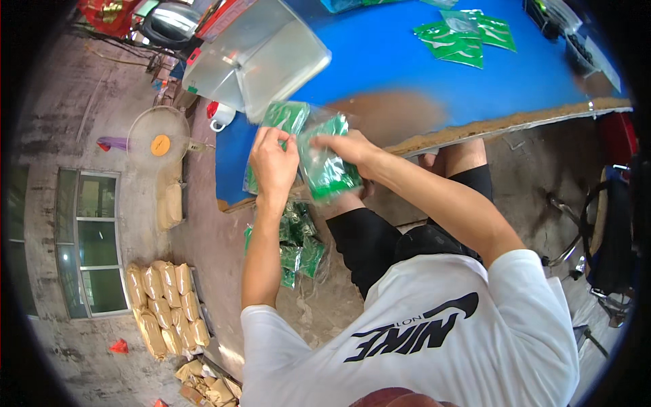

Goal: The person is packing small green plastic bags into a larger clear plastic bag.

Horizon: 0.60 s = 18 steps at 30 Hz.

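Over the near left edge of the blue table, my right hand [350, 150] grips a clear plastic bag [324, 166] with green and white printed packets inside it. Its thumb lies across the bag's front. Just to the left, my left hand [274, 161] is closed, thumb and fingertips pinched together on a green packet [286, 117] whose upper part shows above the fingers. The pinch touches or nearly touches the bag's left side; I cannot tell which. Below the table edge, partly behind my left forearm, hangs or lies a heap of green packets [298, 247] in clear plastic.
On the blue table [380, 61] stand a translucent plastic bin [271, 57] and a white cup [221, 115]. More green packets [461, 41] lie at the far right, near a small container [580, 54]. A fan [160, 144] and stacked brown bags [166, 305] are at left.
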{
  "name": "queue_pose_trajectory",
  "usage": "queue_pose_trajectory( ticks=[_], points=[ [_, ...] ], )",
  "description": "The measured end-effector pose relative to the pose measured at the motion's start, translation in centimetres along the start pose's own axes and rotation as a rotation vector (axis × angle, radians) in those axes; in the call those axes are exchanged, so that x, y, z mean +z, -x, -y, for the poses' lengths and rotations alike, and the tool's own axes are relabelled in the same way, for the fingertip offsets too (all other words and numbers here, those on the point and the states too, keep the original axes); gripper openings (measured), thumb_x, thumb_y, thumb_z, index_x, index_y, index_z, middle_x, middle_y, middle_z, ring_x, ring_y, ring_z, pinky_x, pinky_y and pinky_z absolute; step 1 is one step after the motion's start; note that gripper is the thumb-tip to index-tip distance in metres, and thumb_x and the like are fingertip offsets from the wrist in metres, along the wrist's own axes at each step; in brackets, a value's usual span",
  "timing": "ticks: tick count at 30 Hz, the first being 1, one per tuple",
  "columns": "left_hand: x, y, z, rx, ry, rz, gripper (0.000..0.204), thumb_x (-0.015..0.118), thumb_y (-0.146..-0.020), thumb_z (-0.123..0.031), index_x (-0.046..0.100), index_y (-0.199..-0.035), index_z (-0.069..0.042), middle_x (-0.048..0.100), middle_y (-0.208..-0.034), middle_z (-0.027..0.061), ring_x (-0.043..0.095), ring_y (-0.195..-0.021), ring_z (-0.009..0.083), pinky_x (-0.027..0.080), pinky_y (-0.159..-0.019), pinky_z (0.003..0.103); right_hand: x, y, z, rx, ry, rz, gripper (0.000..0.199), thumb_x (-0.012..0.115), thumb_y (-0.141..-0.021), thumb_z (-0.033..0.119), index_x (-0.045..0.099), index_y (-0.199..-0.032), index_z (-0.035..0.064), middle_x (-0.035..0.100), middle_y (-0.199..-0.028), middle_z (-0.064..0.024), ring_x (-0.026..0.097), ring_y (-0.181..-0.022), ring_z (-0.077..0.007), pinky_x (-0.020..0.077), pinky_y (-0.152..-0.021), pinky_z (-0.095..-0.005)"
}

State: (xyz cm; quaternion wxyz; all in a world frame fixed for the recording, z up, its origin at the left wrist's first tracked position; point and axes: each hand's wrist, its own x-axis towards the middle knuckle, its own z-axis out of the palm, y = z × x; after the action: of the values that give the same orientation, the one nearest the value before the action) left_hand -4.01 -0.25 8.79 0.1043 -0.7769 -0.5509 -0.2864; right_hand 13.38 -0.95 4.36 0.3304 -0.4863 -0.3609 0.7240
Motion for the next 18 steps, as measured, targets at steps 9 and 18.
queue_pose_trajectory(
  ticks=[9,18],
  points=[
    [-1.5,-1.9,-1.8,0.056,0.098,-0.027,0.01,0.073,-0.08,-0.003,0.063,-0.081,0.001,0.06,-0.081,0.0083,0.051,-0.052,0.015,0.043,-0.052,0.03,2.1,-5.6,1.0,0.013,-0.195,0.398,0.078,0.069,-0.084,0.046,0.049,-0.139,-0.0049,0.05,-0.143,-0.0207,0.055,-0.124,-0.0261,0.0474,-0.099,-0.0395],
    [-1.6,-3.8,-4.2,0.092,0.124,-0.082,0.011,0.075,-0.079,-0.001,0.064,-0.079,0.001,0.06,-0.078,0.0057,0.052,-0.055,0.0111,0.044,-0.054,0.028,3.9,-14.3,2.5,-0.123,0.137,0.474,0.096,0.052,-0.089,0.066,0.028,-0.155,0.0019,0.022,-0.162,-0.0206,0.023,-0.149,-0.0311,0.0219,-0.118,-0.0474]
  ],
)
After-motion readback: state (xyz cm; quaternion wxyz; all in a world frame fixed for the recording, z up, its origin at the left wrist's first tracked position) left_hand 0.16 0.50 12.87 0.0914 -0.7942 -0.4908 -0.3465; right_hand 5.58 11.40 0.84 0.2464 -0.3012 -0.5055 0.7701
